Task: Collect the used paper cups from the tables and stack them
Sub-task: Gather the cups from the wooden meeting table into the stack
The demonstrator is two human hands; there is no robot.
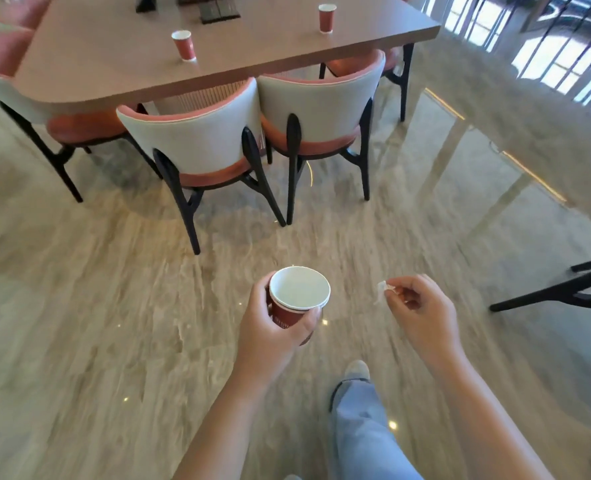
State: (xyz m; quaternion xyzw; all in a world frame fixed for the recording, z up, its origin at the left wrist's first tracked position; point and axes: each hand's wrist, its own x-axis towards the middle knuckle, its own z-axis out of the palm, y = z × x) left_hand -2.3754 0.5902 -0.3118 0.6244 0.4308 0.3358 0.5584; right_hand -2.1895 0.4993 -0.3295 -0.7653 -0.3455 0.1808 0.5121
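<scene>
Gripping red paper cup [299,296] upright in L hand [273,336], fingers curled round it; pinching white scrap [382,289] in R hand [422,315]. Two more cups [184,46] [327,18] standing apart on worktop [114,64].

A left chair [197,140] and a right chair [318,102] stand side by side, pale backs to the camera, on a glossy stone-patterned floor [96,306]. Another chair's black legs [564,289] jut in at right. Bright windows [564,46] fill the upper right. A jeans leg [366,427] and pale shoe [356,370] point forward.
</scene>
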